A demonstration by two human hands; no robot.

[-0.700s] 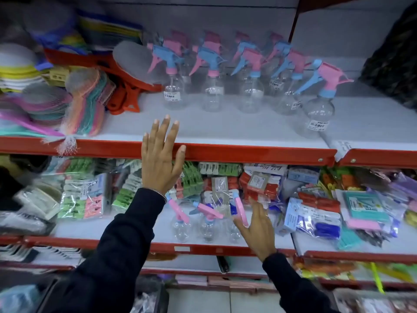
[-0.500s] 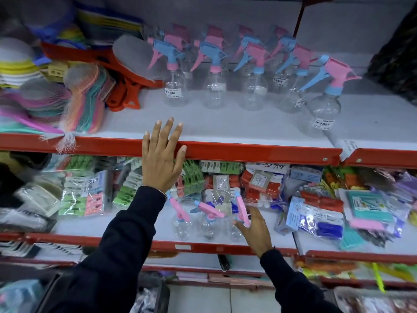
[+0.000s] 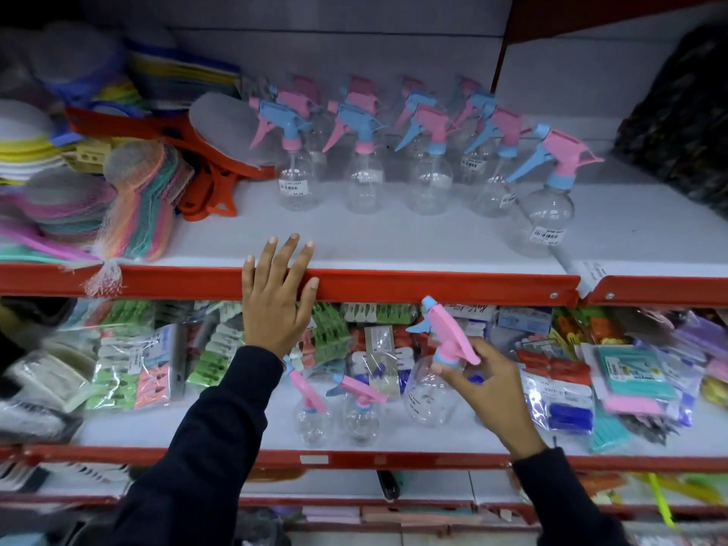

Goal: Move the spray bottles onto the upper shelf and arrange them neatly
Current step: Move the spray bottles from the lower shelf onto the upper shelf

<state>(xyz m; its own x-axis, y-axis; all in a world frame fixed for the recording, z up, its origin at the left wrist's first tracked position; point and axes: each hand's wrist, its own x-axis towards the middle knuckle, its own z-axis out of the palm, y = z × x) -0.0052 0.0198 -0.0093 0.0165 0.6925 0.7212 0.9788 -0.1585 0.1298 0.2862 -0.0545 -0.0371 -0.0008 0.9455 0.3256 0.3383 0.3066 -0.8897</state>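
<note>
Shop shelving with red-edged white shelves, viewed from the head camera. The upper shelf carries a group of clear spray bottles with pink and blue trigger heads, standing upright in rough rows; one bottle stands apart to the right, nearer the front edge. The lower shelf holds bagged clothes pegs and other packets. The left hand lies open and flat against the red front lip of the upper shelf, fingers spread, gripping nothing. The right hand pinches the neck of a tilted spray bottle just under its pink trigger head, the body raised off the lower shelf and leaning left. Two more spray bottles stand on the lower shelf between the two arms.

Step in hand, as judged: lifting the held bottle out and up. It should clear the red lip before moving inward, be turned upright on the way, and be set down in the open front area with its nozzle facing the same way as its neighbours. The grip at the neck looks light; a firmer hold would guard against a swing.

Compared with half a second earlier, the right hand then only reached the bottle standing among three on the lower shelf; now that bottle is lifted and tilted, leaving two. The left hand's placement is unchanged.
</note>
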